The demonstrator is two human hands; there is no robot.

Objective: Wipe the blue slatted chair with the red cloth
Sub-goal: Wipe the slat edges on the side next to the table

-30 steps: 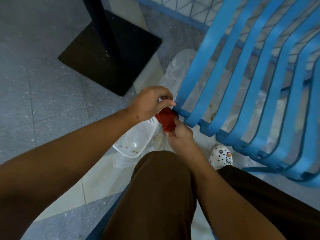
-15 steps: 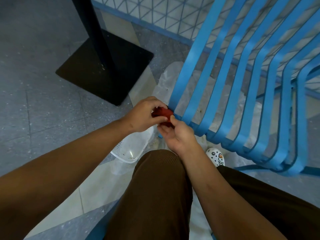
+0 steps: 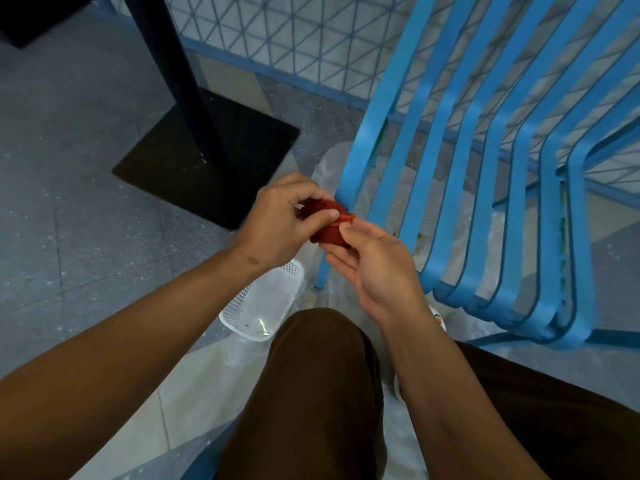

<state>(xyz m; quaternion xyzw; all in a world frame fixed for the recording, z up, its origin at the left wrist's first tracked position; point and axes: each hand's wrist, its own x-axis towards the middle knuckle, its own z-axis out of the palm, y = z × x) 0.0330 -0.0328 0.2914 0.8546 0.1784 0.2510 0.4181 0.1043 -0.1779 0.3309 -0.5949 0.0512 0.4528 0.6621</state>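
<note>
The blue slatted chair (image 3: 485, 174) fills the right half of the view, its curved metal slats running from top right down to the front edge. A bunched red cloth (image 3: 329, 221) sits at the chair's front left corner, against the leftmost slat. My left hand (image 3: 280, 223) pinches the cloth from the left with thumb and fingers. From below and to the right, my right hand (image 3: 377, 268) holds the same cloth with its fingertips, palm turned up. Most of the cloth is hidden between the two hands.
A black post on a square black base (image 3: 207, 157) stands on the grey floor to the left. A white perforated basket (image 3: 259, 306) lies under my left wrist, on clear plastic sheeting. My brown-trousered knees are below. A blue mesh fence (image 3: 294, 39) runs behind.
Both hands have lifted a little with the cloth and bunched it tighter at the chair's corner. My right hand has turned palm up. The view has tilted up, showing more fence.
</note>
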